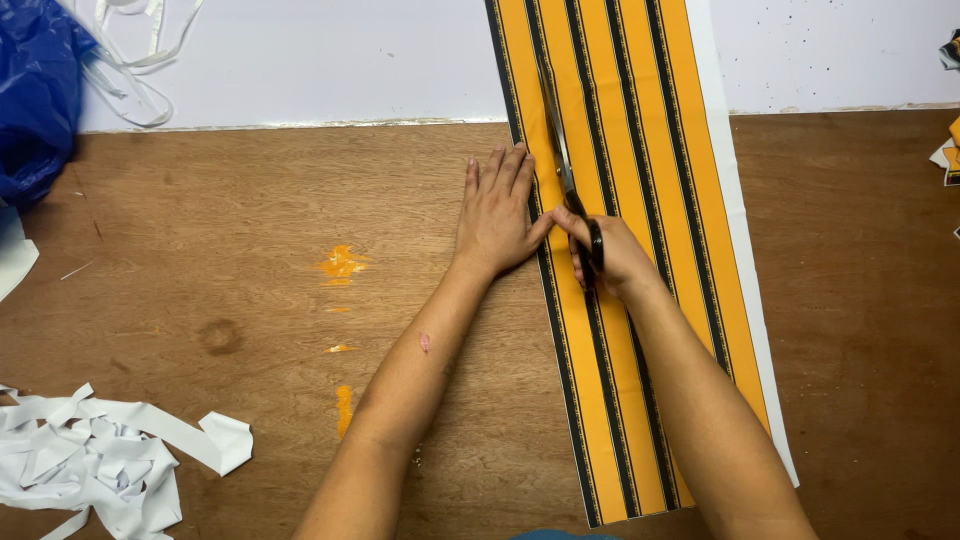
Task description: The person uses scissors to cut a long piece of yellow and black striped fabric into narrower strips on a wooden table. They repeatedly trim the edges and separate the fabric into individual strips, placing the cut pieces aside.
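A long sheet of orange paper with black stripes and a white right margin lies across the brown wooden table, running away from me. My left hand rests flat, fingers together, on the table and the sheet's left edge. My right hand grips the black handles of a pair of scissors. The blades point away from me along a black stripe near the sheet's left side.
A pile of white paper strips lies at the near left. A blue plastic bag and loose white strips sit at the far left. Printed paper scraps are at the right edge. Orange paint marks spot the table.
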